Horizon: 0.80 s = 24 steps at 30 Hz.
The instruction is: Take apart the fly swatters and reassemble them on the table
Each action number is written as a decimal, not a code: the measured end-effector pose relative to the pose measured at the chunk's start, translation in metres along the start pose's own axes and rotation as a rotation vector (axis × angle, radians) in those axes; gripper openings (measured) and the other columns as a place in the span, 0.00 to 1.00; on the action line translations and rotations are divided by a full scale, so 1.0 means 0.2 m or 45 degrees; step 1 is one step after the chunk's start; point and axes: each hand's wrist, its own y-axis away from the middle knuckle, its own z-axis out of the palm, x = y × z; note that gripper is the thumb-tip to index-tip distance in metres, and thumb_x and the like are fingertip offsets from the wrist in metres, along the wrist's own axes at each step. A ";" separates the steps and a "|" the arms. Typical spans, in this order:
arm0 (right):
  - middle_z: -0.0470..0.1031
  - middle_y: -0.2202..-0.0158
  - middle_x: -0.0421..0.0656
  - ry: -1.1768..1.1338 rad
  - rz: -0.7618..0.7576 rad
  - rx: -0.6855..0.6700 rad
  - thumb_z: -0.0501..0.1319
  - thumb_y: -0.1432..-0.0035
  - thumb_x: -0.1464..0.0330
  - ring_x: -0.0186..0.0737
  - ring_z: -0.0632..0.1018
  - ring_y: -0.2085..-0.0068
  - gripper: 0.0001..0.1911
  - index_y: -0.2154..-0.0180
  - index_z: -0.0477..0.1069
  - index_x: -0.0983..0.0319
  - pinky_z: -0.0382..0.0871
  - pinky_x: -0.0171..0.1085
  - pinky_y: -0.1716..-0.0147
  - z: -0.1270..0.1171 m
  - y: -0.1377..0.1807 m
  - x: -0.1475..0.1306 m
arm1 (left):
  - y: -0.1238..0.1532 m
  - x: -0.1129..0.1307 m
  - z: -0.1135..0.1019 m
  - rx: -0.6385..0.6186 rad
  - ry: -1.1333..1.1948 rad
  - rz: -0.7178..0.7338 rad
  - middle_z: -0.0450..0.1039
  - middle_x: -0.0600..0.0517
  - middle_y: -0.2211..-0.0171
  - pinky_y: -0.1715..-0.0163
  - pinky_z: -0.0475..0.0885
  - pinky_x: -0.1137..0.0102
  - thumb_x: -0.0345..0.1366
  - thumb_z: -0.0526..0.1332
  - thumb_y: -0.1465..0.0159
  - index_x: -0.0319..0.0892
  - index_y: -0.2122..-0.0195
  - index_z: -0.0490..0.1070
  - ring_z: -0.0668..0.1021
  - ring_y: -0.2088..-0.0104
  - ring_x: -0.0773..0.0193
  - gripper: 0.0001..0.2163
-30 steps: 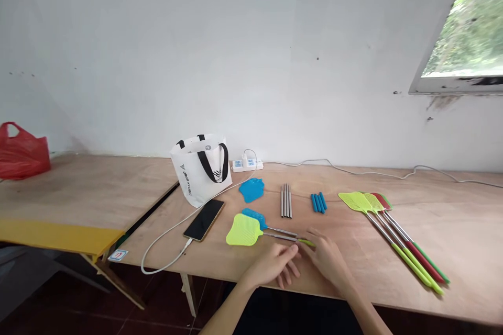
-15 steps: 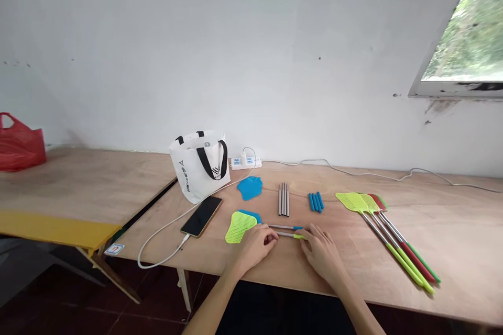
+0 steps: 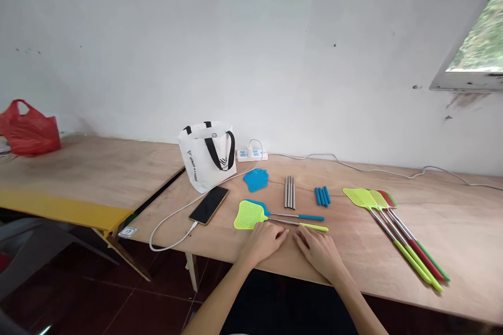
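Observation:
My left hand [image 3: 264, 242] rests on the table just below the yellow-green fly swatter [image 3: 250, 215], its fingers loosely bent and holding nothing. My right hand [image 3: 317, 249] lies beside it, fingers apart and empty, close under the swatter's yellow-green grip [image 3: 313, 227]. Behind that swatter, a blue fly swatter [image 3: 311, 217] lies almost parallel, its head partly covered by the yellow-green one. Farther back are several metal rods [image 3: 290, 193], several blue handle grips [image 3: 322, 197] and some blue swatter heads [image 3: 256, 180].
Several fly swatters [image 3: 404, 241] in yellow-green, red and green lie at the right. On the left are a phone [image 3: 209, 205] on a white cable, a white tote bag [image 3: 206, 159] and a power strip [image 3: 251, 155]. A red plastic bag [image 3: 33, 131] sits on the adjoining table.
Both hands have drawn back toward the table's front edge, off the two swatters, whose handles now show fully. The camera view has shifted slightly left.

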 end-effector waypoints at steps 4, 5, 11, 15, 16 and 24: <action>0.81 0.68 0.41 -0.003 0.005 -0.037 0.48 0.27 0.60 0.43 0.81 0.68 0.16 0.65 0.69 0.57 0.59 0.36 0.72 0.01 0.00 0.01 | 0.00 0.00 0.01 0.011 -0.010 -0.028 0.79 0.48 0.75 0.72 0.54 0.67 0.44 0.53 0.28 0.43 0.75 0.76 0.77 0.73 0.58 0.22; 0.81 0.68 0.41 -0.010 0.011 -0.039 0.48 0.27 0.59 0.43 0.81 0.68 0.17 0.65 0.69 0.57 0.59 0.36 0.72 0.00 0.00 0.01 | 0.00 0.00 0.01 0.025 0.004 -0.034 0.79 0.48 0.75 0.72 0.54 0.67 0.44 0.52 0.28 0.43 0.75 0.76 0.77 0.73 0.59 0.22; 0.81 0.68 0.42 -0.015 0.005 -0.034 0.47 0.26 0.59 0.42 0.80 0.68 0.18 0.63 0.70 0.57 0.59 0.35 0.72 0.00 -0.01 0.01 | 0.00 -0.02 0.01 0.044 0.024 -0.029 0.80 0.48 0.71 0.71 0.56 0.68 0.44 0.52 0.27 0.43 0.71 0.77 0.79 0.69 0.59 0.20; 0.80 0.69 0.41 0.003 -0.005 -0.012 0.47 0.26 0.59 0.42 0.80 0.69 0.17 0.64 0.69 0.58 0.58 0.36 0.72 0.01 -0.01 0.01 | 0.00 -0.02 0.01 0.032 0.001 -0.042 0.80 0.49 0.70 0.71 0.57 0.69 0.44 0.52 0.27 0.44 0.70 0.77 0.79 0.69 0.60 0.20; 0.80 0.69 0.41 0.007 -0.010 -0.007 0.47 0.26 0.59 0.42 0.80 0.69 0.17 0.64 0.69 0.58 0.58 0.36 0.72 0.01 -0.01 0.01 | 0.00 -0.03 0.01 0.030 -0.004 -0.042 0.81 0.49 0.70 0.71 0.57 0.69 0.44 0.52 0.27 0.44 0.70 0.77 0.79 0.69 0.60 0.20; 0.80 0.69 0.41 0.014 -0.032 0.021 0.48 0.26 0.60 0.42 0.80 0.69 0.16 0.64 0.68 0.57 0.57 0.36 0.72 0.02 -0.01 0.01 | 0.00 -0.03 0.01 0.024 -0.010 -0.030 0.80 0.50 0.71 0.72 0.54 0.68 0.45 0.51 0.26 0.44 0.72 0.75 0.78 0.70 0.61 0.21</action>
